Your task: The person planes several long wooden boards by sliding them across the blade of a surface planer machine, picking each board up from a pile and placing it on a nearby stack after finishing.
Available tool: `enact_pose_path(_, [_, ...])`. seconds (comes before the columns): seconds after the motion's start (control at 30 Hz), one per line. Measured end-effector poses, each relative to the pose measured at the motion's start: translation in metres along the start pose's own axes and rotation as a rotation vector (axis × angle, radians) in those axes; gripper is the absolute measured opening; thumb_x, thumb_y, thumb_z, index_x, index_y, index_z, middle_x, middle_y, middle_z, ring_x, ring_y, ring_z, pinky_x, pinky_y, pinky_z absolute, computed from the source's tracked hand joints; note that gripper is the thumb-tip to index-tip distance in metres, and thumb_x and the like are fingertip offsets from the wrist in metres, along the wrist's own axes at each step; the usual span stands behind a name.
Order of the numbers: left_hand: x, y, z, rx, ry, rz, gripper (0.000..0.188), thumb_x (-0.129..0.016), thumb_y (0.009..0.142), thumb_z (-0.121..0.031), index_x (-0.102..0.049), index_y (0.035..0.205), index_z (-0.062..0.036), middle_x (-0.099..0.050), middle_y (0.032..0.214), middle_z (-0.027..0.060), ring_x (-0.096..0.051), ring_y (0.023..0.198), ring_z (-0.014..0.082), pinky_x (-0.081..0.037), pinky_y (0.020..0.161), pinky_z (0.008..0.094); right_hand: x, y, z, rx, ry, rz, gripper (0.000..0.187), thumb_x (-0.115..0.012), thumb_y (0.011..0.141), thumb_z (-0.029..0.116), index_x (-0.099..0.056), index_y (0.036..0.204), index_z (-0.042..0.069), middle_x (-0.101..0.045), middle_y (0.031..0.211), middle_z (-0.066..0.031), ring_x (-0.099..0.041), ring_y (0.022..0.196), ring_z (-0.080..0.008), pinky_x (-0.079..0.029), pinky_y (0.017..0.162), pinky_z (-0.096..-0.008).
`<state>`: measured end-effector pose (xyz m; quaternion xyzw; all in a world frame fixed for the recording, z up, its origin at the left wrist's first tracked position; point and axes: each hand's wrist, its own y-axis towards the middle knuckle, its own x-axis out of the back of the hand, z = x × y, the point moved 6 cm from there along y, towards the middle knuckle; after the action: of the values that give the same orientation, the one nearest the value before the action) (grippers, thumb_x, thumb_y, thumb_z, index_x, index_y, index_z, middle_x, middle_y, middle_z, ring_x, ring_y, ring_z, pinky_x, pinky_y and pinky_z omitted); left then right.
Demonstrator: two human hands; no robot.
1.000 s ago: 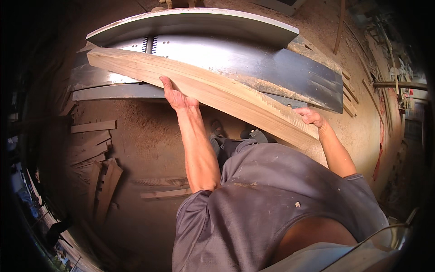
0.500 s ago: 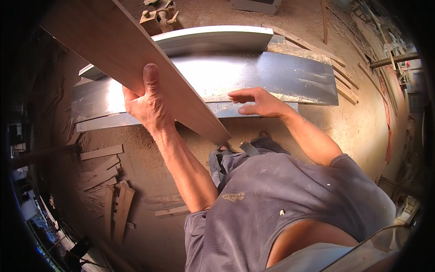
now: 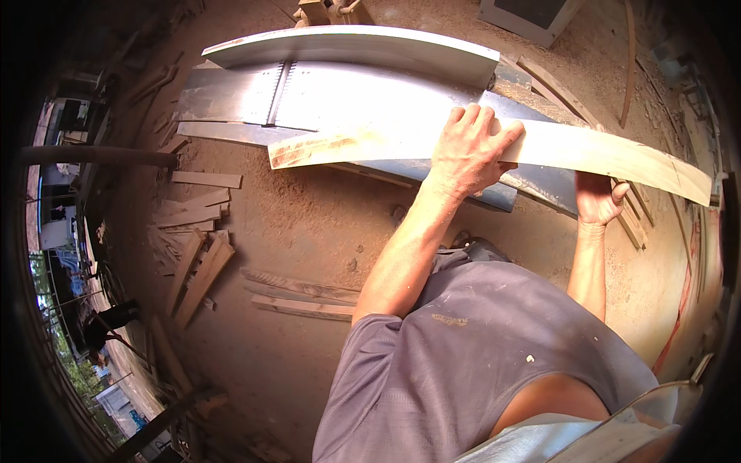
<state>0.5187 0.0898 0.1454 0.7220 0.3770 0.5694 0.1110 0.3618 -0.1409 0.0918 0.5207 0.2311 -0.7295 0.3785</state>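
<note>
A long pale wooden board (image 3: 370, 144) lies crosswise in front of me, over the near side of a jointer's metal table (image 3: 220, 91). My left hand (image 3: 469, 150) grips the board near its middle, with the fingers over its far edge. Farther right, my right hand (image 3: 598, 202) holds the board from below; the thumb shows at the near edge while the other fingers are partly hidden. The board's right end extends past the table. Behind it stands the jointer's upright fence (image 3: 351, 48). Left of my hands, a dark slot (image 3: 278, 92) crosses the bright table.
Offcuts (image 3: 197, 216) lie piled on the dusty floor at the left, with two narrow strips (image 3: 301, 307) nearer me. Wooden strips (image 3: 633, 224) lie beyond the table's right end. A dark bar (image 3: 96, 157) juts in from the left. A grey box (image 3: 532, 17) stands at the far right.
The board has swung from a steep slant at the left to lying crosswise at the right. My left hand moved right with it, and my right hand, empty before, has taken hold of it.
</note>
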Motion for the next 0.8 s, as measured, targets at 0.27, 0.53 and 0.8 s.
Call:
enact_pose_path(0.27, [-0.126, 0.016, -0.009, -0.011, -0.189, 0.535, 0.074, -0.089, 0.059, -0.044, -0.064, 0.125, -0.0216, -0.062, 0.1, 0.012, -0.06, 0.102, 0.0304, -0.047, 0.089, 0.0423, 0.121, -0.057, 0.048, 0.061, -0.048, -0.399, 0.078, -0.085, 0.074, 0.021, -0.049, 0.142, 0.008, -0.049, 0.147, -0.0093, -0.039, 0.139, -0.0314, -0.02, 0.121, -0.0531])
enact_pose_path(0.53, [-0.201, 0.022, 0.01, 0.086, -0.214, 0.939, 0.067, -0.078, 0.074, -0.051, -0.064, 0.127, -0.0118, -0.067, 0.114, 0.0173, -0.061, 0.112, 0.0352, -0.047, 0.098, 0.0441, 0.152, -0.067, 0.055, -0.059, -0.212, -1.132, 0.061, -0.067, 0.094, 0.027, -0.042, 0.144, 0.004, -0.043, 0.149, -0.0183, -0.042, 0.137, -0.0372, -0.035, 0.115, -0.0559])
enact_pose_path(0.8, [-0.165, -0.016, 0.05, 0.324, -0.063, 0.395, 0.045, -0.064, 0.092, -0.034, -0.061, 0.127, -0.0057, -0.039, 0.154, 0.0177, -0.029, 0.146, 0.0389, -0.023, 0.118, 0.0556, 0.176, -0.04, 0.16, -0.179, -0.577, -0.799, 0.052, -0.064, 0.095, 0.018, -0.047, 0.137, -0.007, -0.056, 0.136, -0.0241, -0.055, 0.126, -0.0357, -0.049, 0.102, -0.0441])
